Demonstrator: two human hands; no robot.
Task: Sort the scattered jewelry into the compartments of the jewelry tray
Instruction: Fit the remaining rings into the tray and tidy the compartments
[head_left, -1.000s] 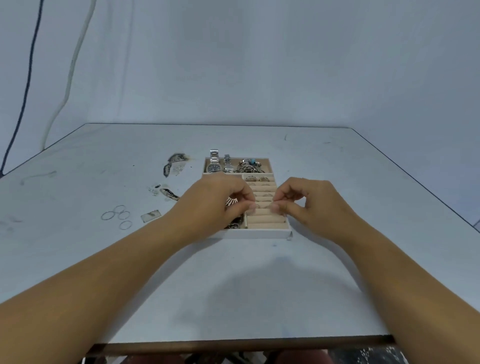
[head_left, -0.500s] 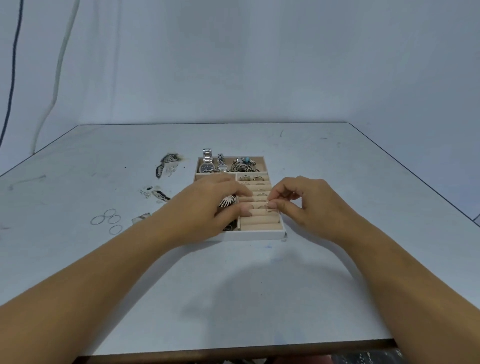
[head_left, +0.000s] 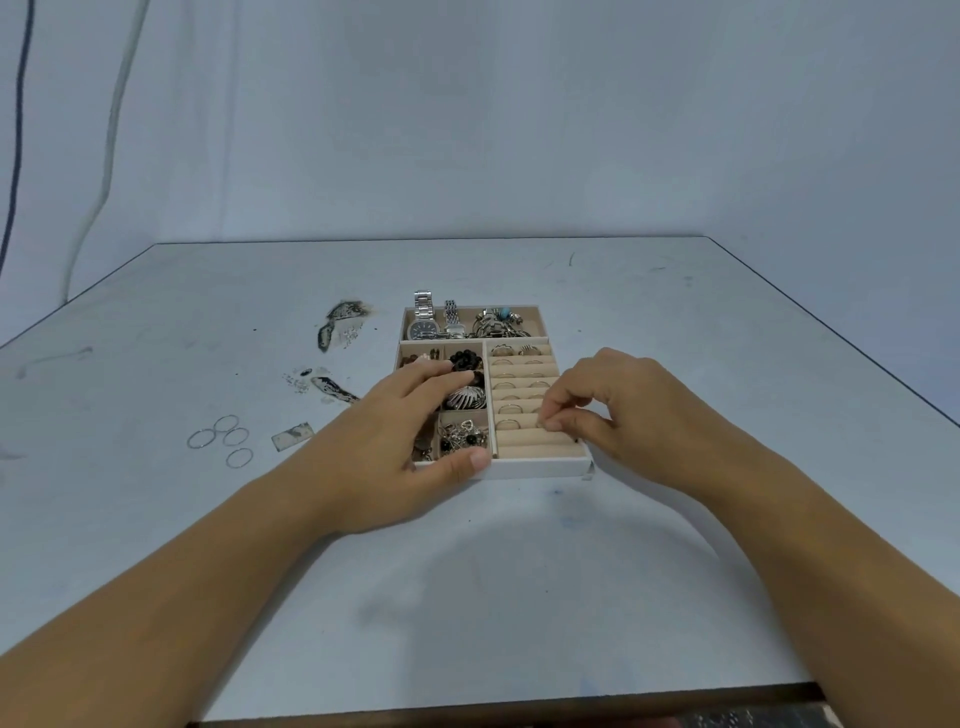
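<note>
Jewelry tray (head_left: 535, 467), watches (head_left: 423, 328) in back compartment (head_left: 536, 327), left hand (head_left: 384, 457) flat on it, right hand (head_left: 639, 415) pinching ring (head_left: 541, 424)

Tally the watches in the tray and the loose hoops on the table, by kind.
Watches: 2, in the far compartment of the tray
Hoops: 4, on the table left of the tray
Total: 6
</note>
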